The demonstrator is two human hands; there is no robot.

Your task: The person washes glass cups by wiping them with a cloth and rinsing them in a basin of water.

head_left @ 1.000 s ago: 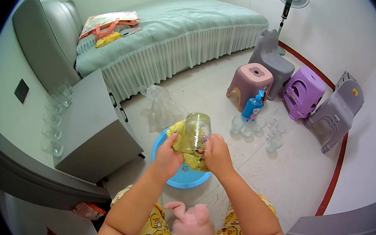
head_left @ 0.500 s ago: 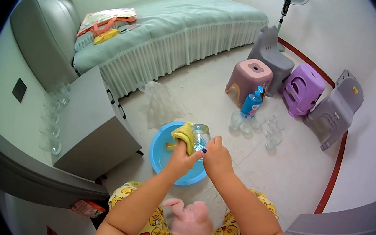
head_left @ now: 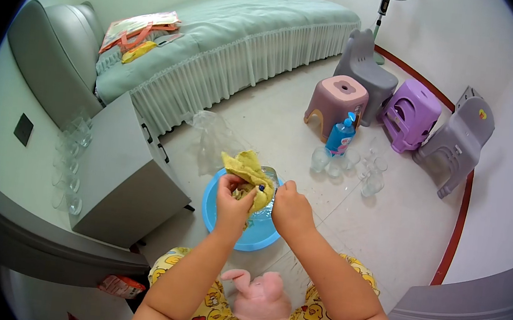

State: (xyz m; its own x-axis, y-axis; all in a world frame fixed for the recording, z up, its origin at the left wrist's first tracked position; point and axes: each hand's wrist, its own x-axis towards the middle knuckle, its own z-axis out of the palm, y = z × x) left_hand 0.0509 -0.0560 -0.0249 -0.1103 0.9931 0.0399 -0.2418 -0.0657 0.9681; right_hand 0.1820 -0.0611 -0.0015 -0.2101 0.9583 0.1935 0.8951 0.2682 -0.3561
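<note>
My left hand [head_left: 232, 204] is closed on a yellow cloth [head_left: 244, 166], its thumb pressed into the folds. The cloth lies against a clear glass [head_left: 270, 175] and covers most of it. My right hand [head_left: 293, 212] is closed around the other end of the glass, fingers curled. Both hands are over a light blue basin [head_left: 256, 242] on the floor. Water shows in the basin; its far contents are hidden by the cloth and hands.
Several glasses [head_left: 371, 183] stand on the floor beside a blue pump bottle [head_left: 341, 136]. More glasses [head_left: 65, 179] line a grey cabinet [head_left: 120, 177]. A clear plastic bag [head_left: 211, 143] lies behind the basin. Stools [head_left: 408, 116] and chairs stand at the right.
The cloth has opened out and shifted over the glass, hiding more of it. My left fingers have moved into the folds, and my right hand stays on the glass.
</note>
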